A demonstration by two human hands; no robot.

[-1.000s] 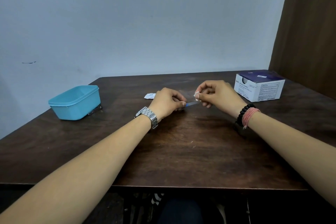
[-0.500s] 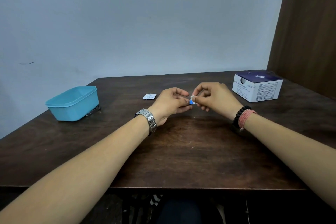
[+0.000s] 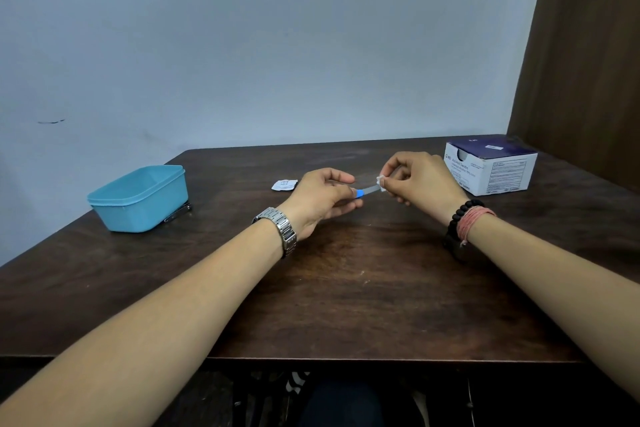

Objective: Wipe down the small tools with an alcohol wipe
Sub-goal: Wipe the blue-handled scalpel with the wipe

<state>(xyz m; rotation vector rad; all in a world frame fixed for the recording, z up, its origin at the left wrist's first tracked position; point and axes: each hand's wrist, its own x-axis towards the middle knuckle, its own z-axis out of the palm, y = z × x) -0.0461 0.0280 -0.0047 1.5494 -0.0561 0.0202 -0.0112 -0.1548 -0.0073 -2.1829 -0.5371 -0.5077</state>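
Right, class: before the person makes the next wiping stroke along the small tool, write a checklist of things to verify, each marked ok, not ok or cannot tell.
1. Left hand grips the small tool by its blue end: ok.
2. Right hand pinches the white wipe at the tool's far end: ok.
3. Tool held above the table, not resting on it: ok.
4. Wipe still moist enough: cannot tell.
5. Whole tool already wiped: cannot tell.
6. Spare wipes nearby: the swab box stands beside the right hand, ok; its contents, cannot tell.
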